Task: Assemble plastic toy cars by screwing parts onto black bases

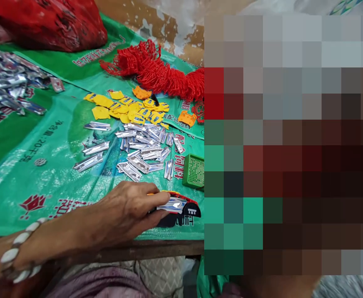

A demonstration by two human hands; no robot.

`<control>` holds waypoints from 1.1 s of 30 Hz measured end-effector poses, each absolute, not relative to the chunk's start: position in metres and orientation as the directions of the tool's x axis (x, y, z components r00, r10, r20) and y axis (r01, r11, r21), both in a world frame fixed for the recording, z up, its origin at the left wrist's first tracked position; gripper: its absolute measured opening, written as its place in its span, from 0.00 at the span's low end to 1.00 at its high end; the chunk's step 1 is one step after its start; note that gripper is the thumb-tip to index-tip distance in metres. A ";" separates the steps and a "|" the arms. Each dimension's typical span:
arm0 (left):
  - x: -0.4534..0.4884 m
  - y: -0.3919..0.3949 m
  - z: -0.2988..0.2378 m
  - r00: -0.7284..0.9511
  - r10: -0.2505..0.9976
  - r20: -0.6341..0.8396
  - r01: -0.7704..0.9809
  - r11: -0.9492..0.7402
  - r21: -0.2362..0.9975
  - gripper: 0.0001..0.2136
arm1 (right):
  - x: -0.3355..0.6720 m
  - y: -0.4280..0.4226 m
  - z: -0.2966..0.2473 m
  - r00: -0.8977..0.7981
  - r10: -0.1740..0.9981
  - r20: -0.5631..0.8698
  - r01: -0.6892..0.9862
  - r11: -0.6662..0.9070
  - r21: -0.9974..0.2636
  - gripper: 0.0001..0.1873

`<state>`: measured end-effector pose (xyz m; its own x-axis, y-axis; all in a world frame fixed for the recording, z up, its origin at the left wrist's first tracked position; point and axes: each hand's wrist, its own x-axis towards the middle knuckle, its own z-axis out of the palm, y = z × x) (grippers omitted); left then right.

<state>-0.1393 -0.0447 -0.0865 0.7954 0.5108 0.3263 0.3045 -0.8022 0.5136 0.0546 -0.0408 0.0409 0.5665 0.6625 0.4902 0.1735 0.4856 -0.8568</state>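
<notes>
My left hand (128, 213) lies near the table's front edge, fingers closed around a small red and black toy car (181, 207) with a silver metal clip pressed on its side. A white bead bracelet (20, 248) circles that wrist. Just beyond the hand lies a scatter of silver metal clips (141, 151). Behind them sit yellow and orange plastic pieces (128, 108). My right hand is out of view; a pixelated block covers the right side of the picture.
A green woven plastic sheet (44, 165) covers the table. A tangle of red plastic parts (156, 70) lies at the back, a red bag (44, 22) far left, a heap of silver clips (4, 82) at left, a small green mesh box (194, 170) near the block.
</notes>
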 end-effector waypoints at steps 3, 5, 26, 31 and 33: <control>-0.139 -0.044 -0.084 0.808 0.485 0.335 0.284 -0.818 0.501 0.14 | 0.053 -0.053 0.043 0.421 0.763 0.491 0.147 0.476 -0.867 0.11; -0.140 -0.044 -0.083 0.809 0.493 0.321 0.299 -0.815 0.497 0.13 | 0.056 -0.058 0.040 0.315 0.814 0.488 0.141 0.469 -0.872 0.10; -0.140 -0.047 -0.087 0.781 0.514 0.355 0.347 -0.830 0.437 0.07 | 0.040 -0.067 0.032 0.278 0.840 0.466 0.110 0.455 -0.884 0.12; -0.139 -0.047 -0.086 0.791 0.513 0.334 0.349 -0.826 0.442 0.08 | 0.043 -0.066 0.031 0.262 0.840 0.475 0.098 0.466 -0.879 0.10; -0.139 -0.047 -0.086 0.800 0.505 0.324 0.345 -0.829 0.440 0.08 | 0.045 -0.067 0.031 0.242 0.854 0.461 0.112 0.447 -0.887 0.10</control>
